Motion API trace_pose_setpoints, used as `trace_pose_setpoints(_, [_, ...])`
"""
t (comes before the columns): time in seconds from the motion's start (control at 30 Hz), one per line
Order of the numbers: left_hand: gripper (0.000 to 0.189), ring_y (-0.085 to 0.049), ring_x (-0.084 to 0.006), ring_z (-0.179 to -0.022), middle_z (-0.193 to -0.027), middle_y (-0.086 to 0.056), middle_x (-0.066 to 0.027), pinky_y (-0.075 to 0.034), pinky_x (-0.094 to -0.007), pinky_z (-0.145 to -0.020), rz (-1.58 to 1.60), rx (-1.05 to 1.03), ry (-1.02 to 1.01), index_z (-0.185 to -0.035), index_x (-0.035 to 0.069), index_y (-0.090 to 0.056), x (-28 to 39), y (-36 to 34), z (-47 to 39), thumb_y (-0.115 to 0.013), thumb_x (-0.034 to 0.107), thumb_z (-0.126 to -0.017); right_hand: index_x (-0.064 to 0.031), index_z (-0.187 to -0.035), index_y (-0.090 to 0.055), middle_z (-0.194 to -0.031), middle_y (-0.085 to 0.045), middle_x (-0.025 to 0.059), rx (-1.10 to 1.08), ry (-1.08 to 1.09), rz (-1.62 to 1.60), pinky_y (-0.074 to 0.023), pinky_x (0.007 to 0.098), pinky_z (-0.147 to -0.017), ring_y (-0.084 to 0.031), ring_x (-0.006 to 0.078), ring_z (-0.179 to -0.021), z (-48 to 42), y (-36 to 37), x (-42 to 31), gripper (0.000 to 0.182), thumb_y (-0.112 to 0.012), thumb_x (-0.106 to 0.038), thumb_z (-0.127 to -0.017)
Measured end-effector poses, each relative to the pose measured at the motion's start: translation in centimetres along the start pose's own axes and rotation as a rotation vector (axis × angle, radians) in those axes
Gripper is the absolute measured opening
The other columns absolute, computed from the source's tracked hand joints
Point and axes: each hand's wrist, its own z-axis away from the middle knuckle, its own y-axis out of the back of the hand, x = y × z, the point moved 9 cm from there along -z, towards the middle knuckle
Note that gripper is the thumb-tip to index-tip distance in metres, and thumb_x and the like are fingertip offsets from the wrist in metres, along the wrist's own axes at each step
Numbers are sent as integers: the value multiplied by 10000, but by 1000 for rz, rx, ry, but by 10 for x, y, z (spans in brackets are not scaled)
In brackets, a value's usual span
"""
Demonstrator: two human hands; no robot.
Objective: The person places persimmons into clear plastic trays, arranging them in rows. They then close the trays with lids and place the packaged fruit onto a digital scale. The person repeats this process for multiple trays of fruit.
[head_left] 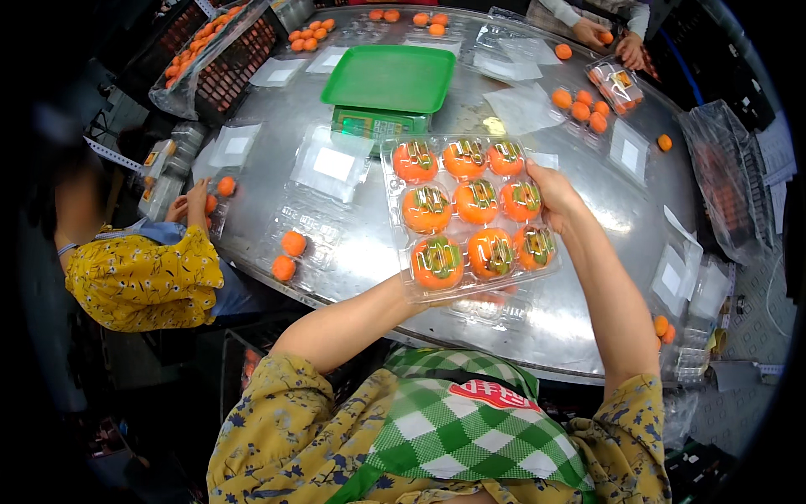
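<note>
A clear plastic clamshell tray (393, 217) filled with rows of persimmons (476, 201) is held up above the metal table. My right hand (554, 192) grips its right edge. My left hand (434, 302) supports it from beneath at the near left, its fingers mostly hidden by the tray. Just beyond the clamshell stands a digital scale (371, 123) with a green platform (389, 79). Under and in front of the held pack, another clear tray (497, 309) with orange fruit lies partly hidden. To the left, an open clear tray (315, 236) has two persimmons (288, 255) at its left side.
A person in yellow (145, 274) handles fruit at the left. Another person's hands (607, 44) work at the upper right beside a packed clamshell (616, 85). A lined crate of persimmons (230, 82) stands upper left. White sheets (334, 162) lie about the metal table (403, 324).
</note>
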Motion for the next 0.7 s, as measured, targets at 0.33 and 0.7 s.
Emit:
trace_pose_setpoints(0.33, [559,-444,-294,-1237,-1350,-405,-145,-423,-466,-1004,-89,278,-464,-1415,73,-254,26,-31,46,-451,255,-924,-31,-1201,-501,-1089,-599,119,228,-150,-403,-541,424,-793,-623,239,-959,84,31,110,412,-361,-354,-988])
trace_pose_setpoints(0.7, [570,-448,-291,-1238,-1362,-398,-150,-446,-455,-990,-36,242,-238,-1426,93,-223,-14,-28,24,-432,183,-903,-36,-1216,-492,-1117,-599,130,330,-234,-563,-547,401,-773,-627,228,-974,130,63,168,412,-391,-355,-977])
